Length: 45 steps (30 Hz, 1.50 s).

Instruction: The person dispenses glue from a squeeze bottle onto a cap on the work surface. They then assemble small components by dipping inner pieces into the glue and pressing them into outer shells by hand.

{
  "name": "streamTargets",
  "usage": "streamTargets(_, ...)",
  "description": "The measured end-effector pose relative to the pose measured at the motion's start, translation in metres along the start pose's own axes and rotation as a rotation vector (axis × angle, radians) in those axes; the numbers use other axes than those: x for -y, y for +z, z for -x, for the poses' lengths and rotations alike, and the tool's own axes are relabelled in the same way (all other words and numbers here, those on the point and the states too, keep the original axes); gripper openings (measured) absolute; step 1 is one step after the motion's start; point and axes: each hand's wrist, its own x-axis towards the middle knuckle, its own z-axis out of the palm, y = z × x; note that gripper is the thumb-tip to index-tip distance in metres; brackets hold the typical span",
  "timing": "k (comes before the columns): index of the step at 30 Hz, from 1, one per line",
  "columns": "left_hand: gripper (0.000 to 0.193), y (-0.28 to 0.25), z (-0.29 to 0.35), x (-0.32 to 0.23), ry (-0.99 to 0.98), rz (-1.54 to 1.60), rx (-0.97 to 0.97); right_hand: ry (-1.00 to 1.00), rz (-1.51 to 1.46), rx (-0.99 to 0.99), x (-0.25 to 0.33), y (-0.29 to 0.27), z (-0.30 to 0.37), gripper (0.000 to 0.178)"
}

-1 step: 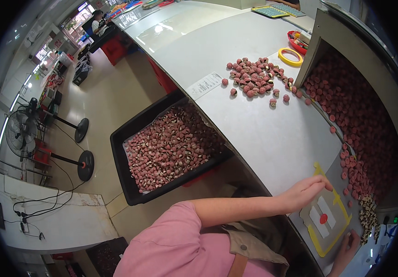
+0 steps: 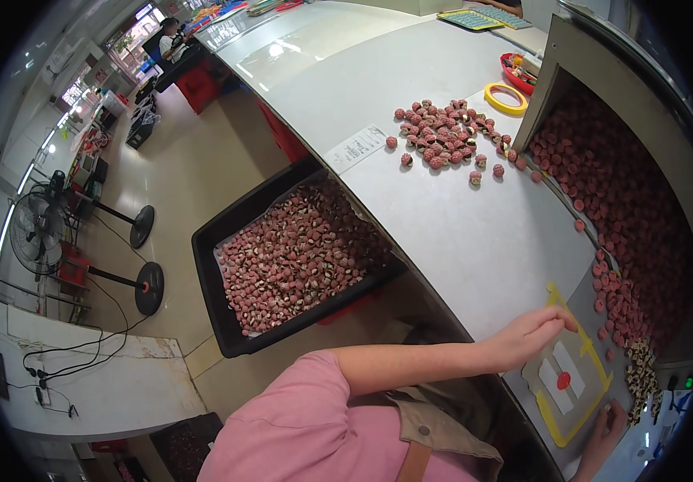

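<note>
My left hand is at the upper edge of a yellow-taped board on the table. Its fingers are pressed together, and whatever they may hold is hidden. Near the board's lower right edge my right hand has its fingers bent together, with a tiny pale spot at the tips that is too small to name. A red round piece lies on the white card in the middle of the board. Beside the right hand are many small brown-and-cream patterned pieces. Loose pink round pieces lie just above them.
A grey bin full of pink pieces opens onto the table's right side. Farther off are a heap of pink-and-dark pieces, a yellow tape roll and a red basket. A black crate of pieces stands left of the table.
</note>
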Motion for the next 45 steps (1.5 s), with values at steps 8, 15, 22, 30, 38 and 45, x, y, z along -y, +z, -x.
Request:
streamTargets(8,0.020,0.006,0.006,0.010,0.286,-0.393,-0.015,-0.042,0.008,-0.040,0.008,-0.001,0.004,0.024)
streamTargets(15,0.019,0.006,0.008,0.008,0.265,-0.290,-0.011,0.029,-0.101,-0.133,0.011,-0.001,0.009,0.026)
streamTargets(22,0.018,0.005,0.010,0.009,0.320,-0.354,0.003,0.056,-0.011,-0.028,0.015,-0.001,0.006,0.026)
streamTargets(30,0.019,0.004,0.010,0.011,0.321,-0.323,-0.012,0.019,-0.102,-0.121,0.001,0.017,0.009,0.027)
streamTargets(38,0.020,0.001,0.005,0.016,0.271,-0.237,-0.012,0.036,-0.062,-0.131,0.008,0.014,0.011,0.026)
streamTargets(45,0.024,0.003,0.006,0.010,0.215,-0.246,0.007,0.033,-0.051,-0.151,0.001,0.015,0.009,0.027)
